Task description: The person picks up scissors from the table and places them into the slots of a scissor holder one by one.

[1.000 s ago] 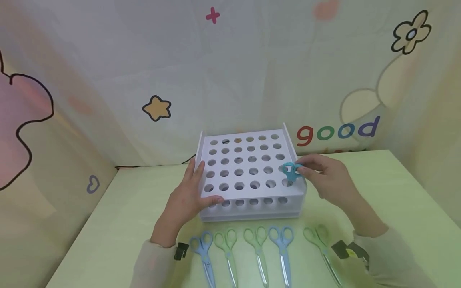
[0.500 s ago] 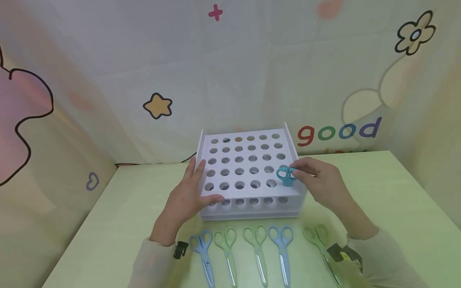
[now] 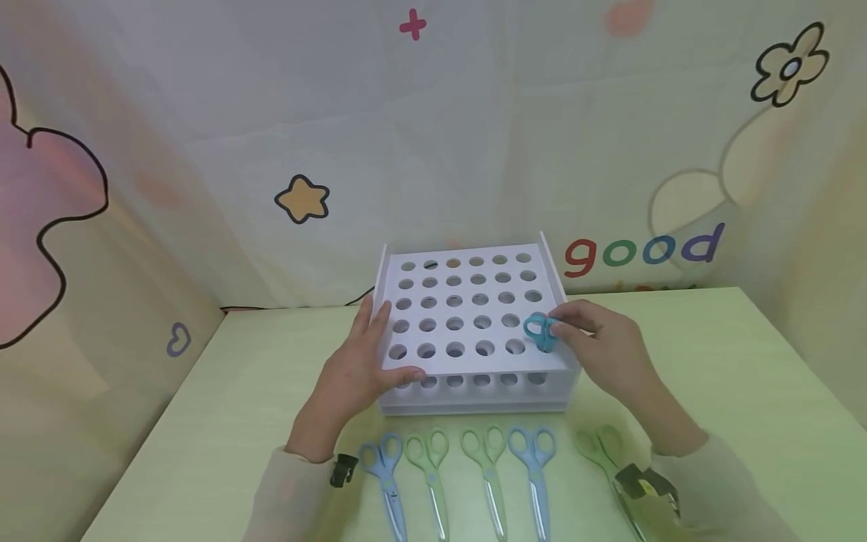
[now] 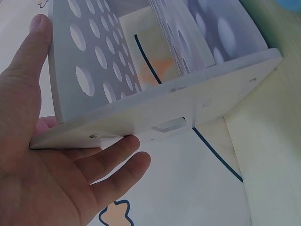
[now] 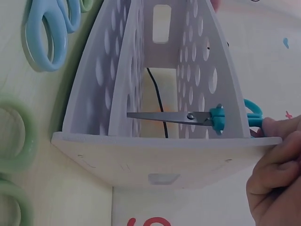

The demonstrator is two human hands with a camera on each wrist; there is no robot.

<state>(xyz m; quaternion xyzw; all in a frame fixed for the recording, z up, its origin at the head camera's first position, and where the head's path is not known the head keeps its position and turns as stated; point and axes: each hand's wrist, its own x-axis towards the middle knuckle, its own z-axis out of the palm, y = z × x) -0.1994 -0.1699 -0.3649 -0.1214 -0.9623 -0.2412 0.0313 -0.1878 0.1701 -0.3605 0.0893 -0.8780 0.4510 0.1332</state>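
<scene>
One pair of teal scissors (image 3: 545, 338), pinched by the right hand (image 3: 605, 342) at the rack's (image 3: 470, 364) four o'clock, might snag if tilted (left hand (image 3: 352, 371), nine o'clock, rests outspread).

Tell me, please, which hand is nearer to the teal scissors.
Right. The right hand pinches the teal scissors by the handle; the left hand rests against the opposite side of the white rack.

Head view: I look forward and down over the surface (image 3: 169, 406), far enough back to include the rack (image 3: 474, 365).
Left wrist: close beside the left hand (image 3: 348, 369), I face the rack's left end, tilted sideways.
Right wrist: equally near, I look through the rack from its right end.
Shared, head and right wrist: teal scissors (image 3: 544, 339).
</scene>
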